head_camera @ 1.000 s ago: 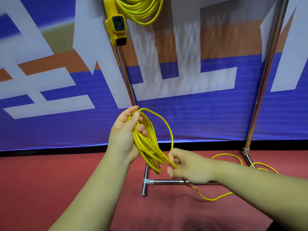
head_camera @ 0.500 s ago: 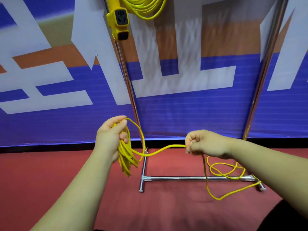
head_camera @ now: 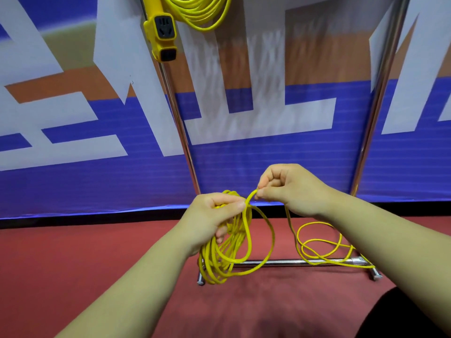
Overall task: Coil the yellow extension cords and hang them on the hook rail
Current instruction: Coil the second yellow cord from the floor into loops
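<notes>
My left hand (head_camera: 214,215) grips the top of a bundle of yellow cord loops (head_camera: 227,252) that hangs down in front of the rack's base. Just to its right, my right hand (head_camera: 285,186) pinches the same cord and holds a fresh loop against the bundle. From that hand the loose cord (head_camera: 322,250) drops to the red floor and lies in slack curls over the base bar. Another coiled yellow cord (head_camera: 200,13) with its socket block (head_camera: 162,35) hangs at the top edge of the view; its hook is out of frame.
A chrome rack stands ahead, with a left upright (head_camera: 180,128), a right upright (head_camera: 375,113) and a low base bar (head_camera: 292,262) on the red floor (head_camera: 73,264). Behind it hangs a blue, white and orange banner (head_camera: 244,167).
My right hand has swung back left from its outstretched pull and brought a new loop to my left hand. The bundle has gained a loop, and less cord lies on the floor.
</notes>
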The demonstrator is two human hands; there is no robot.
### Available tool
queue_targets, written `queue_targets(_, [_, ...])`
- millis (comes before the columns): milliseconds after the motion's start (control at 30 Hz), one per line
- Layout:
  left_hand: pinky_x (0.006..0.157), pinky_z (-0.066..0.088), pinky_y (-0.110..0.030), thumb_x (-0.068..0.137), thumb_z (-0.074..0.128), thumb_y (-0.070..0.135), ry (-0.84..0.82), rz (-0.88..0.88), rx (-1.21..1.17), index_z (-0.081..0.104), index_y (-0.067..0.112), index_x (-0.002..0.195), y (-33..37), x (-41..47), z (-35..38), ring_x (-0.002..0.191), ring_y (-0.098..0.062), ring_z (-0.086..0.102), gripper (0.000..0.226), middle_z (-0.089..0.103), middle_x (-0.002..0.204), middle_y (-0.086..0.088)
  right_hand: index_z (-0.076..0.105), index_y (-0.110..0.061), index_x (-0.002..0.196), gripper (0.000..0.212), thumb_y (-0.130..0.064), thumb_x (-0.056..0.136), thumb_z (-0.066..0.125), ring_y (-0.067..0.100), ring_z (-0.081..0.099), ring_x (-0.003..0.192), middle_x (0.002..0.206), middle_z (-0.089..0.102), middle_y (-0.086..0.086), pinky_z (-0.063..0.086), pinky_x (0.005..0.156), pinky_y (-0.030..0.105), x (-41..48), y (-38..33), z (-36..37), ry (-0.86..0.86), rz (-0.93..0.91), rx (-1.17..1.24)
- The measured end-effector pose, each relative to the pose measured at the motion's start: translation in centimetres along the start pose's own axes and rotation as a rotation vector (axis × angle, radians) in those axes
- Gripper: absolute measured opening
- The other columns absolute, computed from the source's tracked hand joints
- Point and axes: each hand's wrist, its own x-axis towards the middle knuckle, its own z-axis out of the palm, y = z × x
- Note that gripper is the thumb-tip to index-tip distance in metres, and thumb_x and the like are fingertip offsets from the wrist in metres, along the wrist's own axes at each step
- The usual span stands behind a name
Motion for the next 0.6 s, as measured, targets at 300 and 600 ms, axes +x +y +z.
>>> queue_targets(300, [0.041, 0.039, -0.024, 0.099, 0.062, 0.019, -0.108, -0.019, 0.043, 0.067, 0.018, 0.079, 0.7, 0.6, 1.2, 0.041, -0.013, 0.037, 0.020, 0.050, 0.070, -0.009, 0.055, -0.010, 0.087, 0.018, -0.010, 0.089, 0.072, 0.016, 0.064, 0.073, 0.078, 0.070, 0.020, 0.048, 0.074, 0.031, -0.1, 0.8, -2.0, -0.065, -0.038, -0.002])
queue_targets(600, [0.037, 0.037, -0.017, 0.104, 0.051, 0.020, 0.393, 0.117, -0.482, 0.056, 0.016, 0.086, 3.0, 1.5, -5.0, 0.039, -0.004, 0.036, 0.019, 0.049, 0.067, 0.003, 0.052, -0.011, 0.085, 0.017, 0.004, 0.091, 0.060, 0.023, 0.065, 0.075, 0.080, 0.072, 0.009, 0.050, 0.073, 0.038, -0.7, 5.6, -4.4, -0.183, 0.197, -0.093])
